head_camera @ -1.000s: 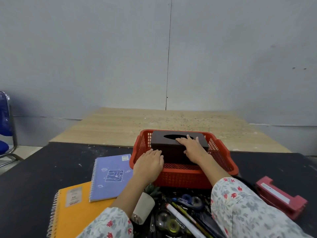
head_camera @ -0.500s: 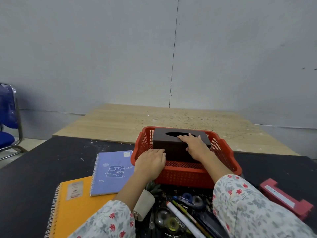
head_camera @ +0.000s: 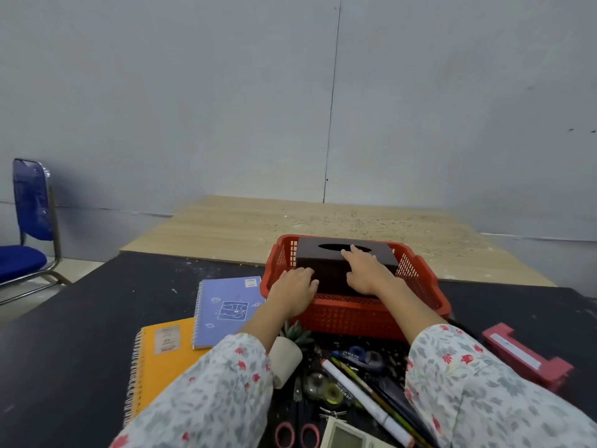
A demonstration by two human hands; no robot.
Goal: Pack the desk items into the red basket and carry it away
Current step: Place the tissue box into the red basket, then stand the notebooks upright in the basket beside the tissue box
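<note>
The red basket (head_camera: 350, 320) stands on the black desk. A dark brown tissue box (head_camera: 326, 263) sits inside it. My right hand (head_camera: 366, 270) lies over the box's top near edge, fingers reaching toward its oval slot. My left hand (head_camera: 295, 291) is curled against the box's front left corner, over the basket's rim. On the desk lie a blue spiral notebook (head_camera: 226, 308), an orange spiral notebook (head_camera: 161, 360), a small potted plant (head_camera: 286, 354) on its side, a pink holder (head_camera: 523, 354), pens (head_camera: 365, 396), tape rolls (head_camera: 323, 386), scissors (head_camera: 297, 434) and a calculator (head_camera: 345, 438).
A pale wooden tabletop (head_camera: 258, 227) adjoins the desk's far edge and runs to the grey wall. A blue chair (head_camera: 29, 221) stands at the far left on the floor. My floral sleeves cover part of the clutter near me.
Both hands stay on the tissue box in the basket. My right fingers have crept a little toward the slot. The view has shifted slightly.
</note>
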